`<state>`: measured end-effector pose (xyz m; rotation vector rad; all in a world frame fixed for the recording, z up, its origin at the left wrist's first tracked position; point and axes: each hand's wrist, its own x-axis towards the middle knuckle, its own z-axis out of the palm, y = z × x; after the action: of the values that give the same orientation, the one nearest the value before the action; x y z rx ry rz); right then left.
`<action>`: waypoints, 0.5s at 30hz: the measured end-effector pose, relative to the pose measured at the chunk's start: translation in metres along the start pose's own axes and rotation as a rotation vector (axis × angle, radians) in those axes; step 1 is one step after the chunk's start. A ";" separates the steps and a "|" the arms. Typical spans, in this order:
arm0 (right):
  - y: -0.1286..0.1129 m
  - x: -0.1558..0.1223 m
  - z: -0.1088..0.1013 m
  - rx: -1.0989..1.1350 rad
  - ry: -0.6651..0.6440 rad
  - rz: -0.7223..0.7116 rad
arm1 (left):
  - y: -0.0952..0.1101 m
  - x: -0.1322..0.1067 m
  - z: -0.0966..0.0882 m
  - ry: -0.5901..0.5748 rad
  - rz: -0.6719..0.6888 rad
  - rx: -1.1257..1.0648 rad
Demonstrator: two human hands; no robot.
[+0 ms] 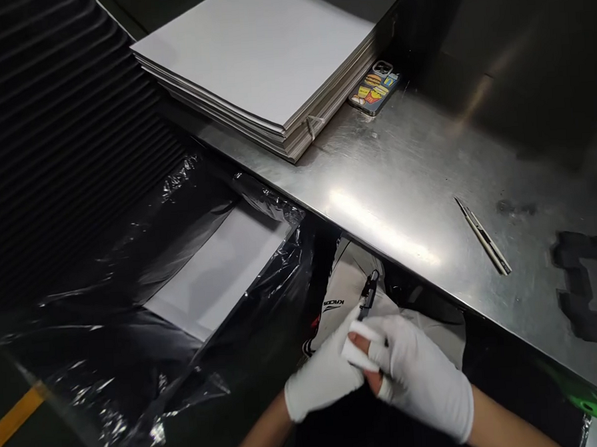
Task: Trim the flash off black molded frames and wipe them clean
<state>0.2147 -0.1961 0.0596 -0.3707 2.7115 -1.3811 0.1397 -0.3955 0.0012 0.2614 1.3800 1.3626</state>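
Both my hands wear white gloves and meet below the front edge of the steel table. My left hand is closed, pinching the glove fabric at a finger of my right hand. A bare fingertip pokes out of the right glove between them. My right hand's fingers are curled. A small black clip hangs just above the hands.
A thick stack of white sheets lies at the table's far left, a phone in a colourful case beside it. A thin cutter blade lies on the table right. A black plastic-lined bin holding white sheets stands left.
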 end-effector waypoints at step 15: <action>0.003 -0.005 -0.014 -0.038 -0.080 0.021 | 0.011 0.006 0.008 -0.074 0.004 -0.018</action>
<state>0.2165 -0.1818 0.0656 -0.3899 2.6727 -1.2822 0.1384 -0.3827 0.0092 0.3004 1.3060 1.3548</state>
